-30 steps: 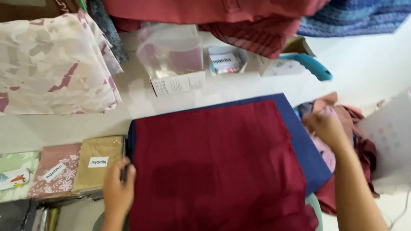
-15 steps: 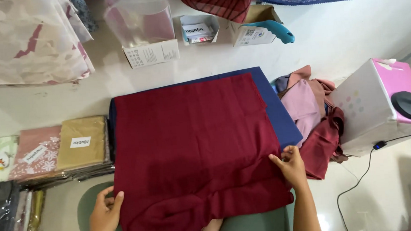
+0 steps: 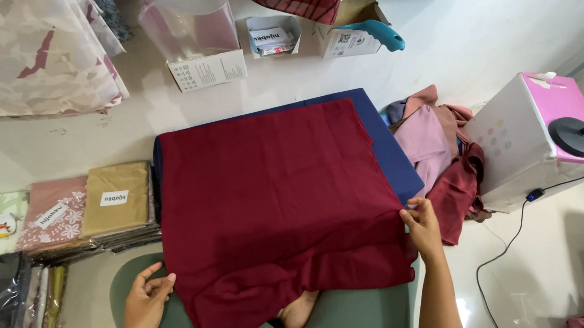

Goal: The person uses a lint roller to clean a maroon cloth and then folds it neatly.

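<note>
The large dark-red woven cloth [image 3: 274,205] lies spread flat over a navy-blue padded board [image 3: 389,154] on the pale floor [image 3: 487,44], and its near edge has come forward since a moment ago, now drooping off the board onto the person's green-clad lap [image 3: 355,315]. The right hand [image 3: 423,225] has slid down to the cloth's right near corner, fingers pinched shut on the hem there. The left hand [image 3: 145,302] sits at the left near edge, fingers loosely spread and touching the cloth's border; I cannot tell if it grips. Compared with a second back, both hands have dropped from the far end to the near end, so the cloth looks smoothed and squared. Just left lie packaged folded fabrics in clear wrappers [image 3: 85,210]; right, a heap of pink and maroon garments [image 3: 440,155] beside a white-and-pink box [image 3: 533,136].
</note>
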